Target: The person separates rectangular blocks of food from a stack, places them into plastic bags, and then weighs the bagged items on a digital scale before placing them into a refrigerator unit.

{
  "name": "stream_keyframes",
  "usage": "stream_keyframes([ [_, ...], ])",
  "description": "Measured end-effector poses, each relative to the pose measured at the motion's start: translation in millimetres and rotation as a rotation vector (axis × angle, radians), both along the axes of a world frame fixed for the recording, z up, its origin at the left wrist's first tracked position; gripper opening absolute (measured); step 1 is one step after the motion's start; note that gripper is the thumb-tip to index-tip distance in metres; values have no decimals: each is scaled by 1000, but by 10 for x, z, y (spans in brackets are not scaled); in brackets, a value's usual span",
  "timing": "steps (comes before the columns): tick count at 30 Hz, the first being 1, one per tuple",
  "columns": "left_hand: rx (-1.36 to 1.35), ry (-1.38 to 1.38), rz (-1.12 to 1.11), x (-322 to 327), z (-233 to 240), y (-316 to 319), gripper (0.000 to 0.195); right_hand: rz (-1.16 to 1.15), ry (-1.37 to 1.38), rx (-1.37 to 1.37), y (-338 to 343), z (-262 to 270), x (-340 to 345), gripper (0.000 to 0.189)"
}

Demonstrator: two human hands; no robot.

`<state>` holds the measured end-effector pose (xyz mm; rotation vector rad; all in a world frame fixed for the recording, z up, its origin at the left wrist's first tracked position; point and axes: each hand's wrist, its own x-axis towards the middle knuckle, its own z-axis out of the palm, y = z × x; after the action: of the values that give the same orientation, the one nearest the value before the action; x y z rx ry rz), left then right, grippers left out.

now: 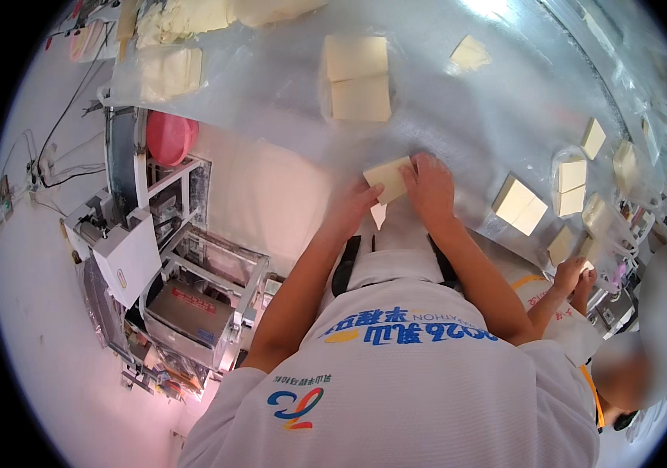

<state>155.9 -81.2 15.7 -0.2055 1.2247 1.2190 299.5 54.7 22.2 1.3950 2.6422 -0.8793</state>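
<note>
Between my two hands, near the front edge of a metal work table [286,70], is a flat pale-yellow rectangular piece [389,178], perhaps dough sheet or wrappers. My left hand [357,202] grips its lower left side with the thumb on top. My right hand [429,178] pinches its right side from above. A small pale pointed scrap [379,216] shows just below the piece, by my left fingers. Beyond my hands, two stacks of like pale rectangles [359,79] lie end to end on the table. An irregular pale piece [470,54] lies farther right.
A co-worker's hands [574,275] hold a pale piece at the right. Several pale stacks [519,205] lie on that side. Pale dough-like masses [187,20] and a wrapped stack [172,71] are at the upper left. A red round container [170,138] and machinery [190,313] stand left.
</note>
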Motion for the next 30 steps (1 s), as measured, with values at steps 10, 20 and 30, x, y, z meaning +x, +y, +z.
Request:
stream_keyframes([
  [10, -161, 500, -307, -145, 659, 154, 29, -279, 222, -485, 129, 673, 74, 28],
  [20, 335, 1696, -628, 569, 1708, 1203, 13, -886, 1081, -1109, 552, 1350, 138, 35],
  [30, -34, 989, -636, 174, 1911, 812, 21, -715, 775, -737, 1525, 1192, 870, 21],
])
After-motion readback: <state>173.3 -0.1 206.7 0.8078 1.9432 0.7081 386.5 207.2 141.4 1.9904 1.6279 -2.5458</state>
